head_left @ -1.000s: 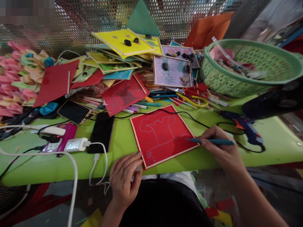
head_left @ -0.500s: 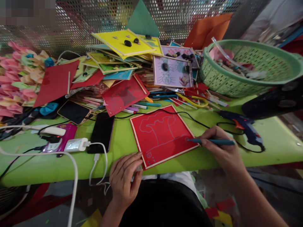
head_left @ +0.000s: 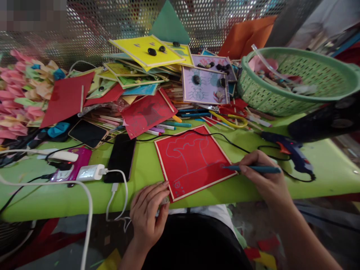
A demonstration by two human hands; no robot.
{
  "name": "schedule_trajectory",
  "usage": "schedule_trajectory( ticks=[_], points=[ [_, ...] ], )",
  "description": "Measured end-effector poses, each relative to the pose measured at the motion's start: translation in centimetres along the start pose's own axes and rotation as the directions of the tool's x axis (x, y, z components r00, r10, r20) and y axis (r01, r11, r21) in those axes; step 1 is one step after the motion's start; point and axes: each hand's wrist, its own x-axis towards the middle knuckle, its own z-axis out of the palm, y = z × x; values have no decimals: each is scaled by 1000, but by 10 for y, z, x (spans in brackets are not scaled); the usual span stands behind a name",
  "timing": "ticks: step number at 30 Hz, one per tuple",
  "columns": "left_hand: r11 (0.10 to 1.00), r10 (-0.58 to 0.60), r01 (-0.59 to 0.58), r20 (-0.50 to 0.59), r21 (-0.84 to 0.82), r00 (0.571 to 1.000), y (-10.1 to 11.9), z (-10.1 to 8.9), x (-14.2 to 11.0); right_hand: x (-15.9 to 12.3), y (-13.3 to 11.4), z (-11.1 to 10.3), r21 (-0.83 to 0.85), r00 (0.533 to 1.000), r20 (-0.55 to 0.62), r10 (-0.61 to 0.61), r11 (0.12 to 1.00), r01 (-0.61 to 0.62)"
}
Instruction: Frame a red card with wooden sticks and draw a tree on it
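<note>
A red card point(head_left: 197, 153) framed with thin pale wooden sticks lies on the green table point(head_left: 140, 195). Pale blue-grey lines on it form a tree with a ground line, and small marks fill its lower left corner. In my right hand point(head_left: 261, 176) is a teal marker point(head_left: 260, 169), held in a writing grip, its tip touching the card near the right end of the ground line. My left hand point(head_left: 150, 212) rests with fingers extended at the card's lower left edge. Something small and clear shows under its fingers, too hidden to name.
A black cable crosses the card's top edge. A glue gun point(head_left: 292, 150) lies right, below a green basket point(head_left: 295, 101). Behind are piled cards, markers and yellow-handled scissors point(head_left: 229, 120). Phones and a purple power strip point(head_left: 71, 165) with white cables sit left.
The marker has barely shifted at the same spot on the card. My left hand and the card stay where they were.
</note>
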Motion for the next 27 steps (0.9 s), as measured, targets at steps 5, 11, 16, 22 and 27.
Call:
schedule_trajectory(
  ticks=[5, 11, 16, 22, 27],
  points=[
    [1000, 7, -7, -4, 4, 1000, -1, 0, 0, 1, -2, 1, -16, 1000, 4, -14, 1000, 14],
    [1000, 9, -9, -6, -8, 1000, -1, 0, 0, -1, -3, 1, -7, 1000, -9, -4, 1000, 4],
    [1000, 6, -6, -13, -6, 1000, 0, 0, 0, -1, -1, 0, -13, 999, 47, 14, 1000, -13],
    [1000, -1, 1, -10, -19, 1000, 1, 0, 1, 0, -4, 1, -27, 999, 46, 28, 999, -27],
    [998, -48, 48, -5, -30, 999, 7, -1, 3, -4, -3, -1, -53, 998, 12, 64, 997, -63]
  ],
)
